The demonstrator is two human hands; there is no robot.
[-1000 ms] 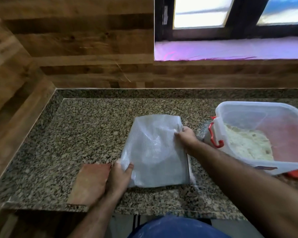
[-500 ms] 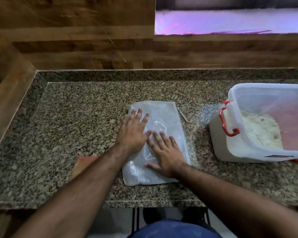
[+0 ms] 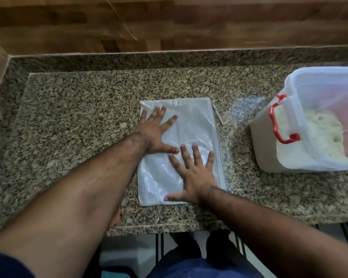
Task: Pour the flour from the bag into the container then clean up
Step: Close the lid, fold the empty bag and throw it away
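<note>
The flattened clear plastic flour bag lies on the granite counter in the middle of the view. My left hand presses flat on its upper left part, fingers spread. My right hand lies flat on its lower right part, fingers spread, thumb near the bag's front edge. To the right stands the translucent plastic container with a red latch; white flour lies inside it. A dusting of flour marks the counter between bag and container.
A thin torn strip lies just right of the bag's top corner. A brownish cloth edge shows under my left forearm near the counter's front edge. Wooden walls stand behind and on the left.
One second ago both hands gripped the bag's edges; then they came down flat on it. Since half a second ago the hands have slid apart across the bag, and the view has tilted downward.
</note>
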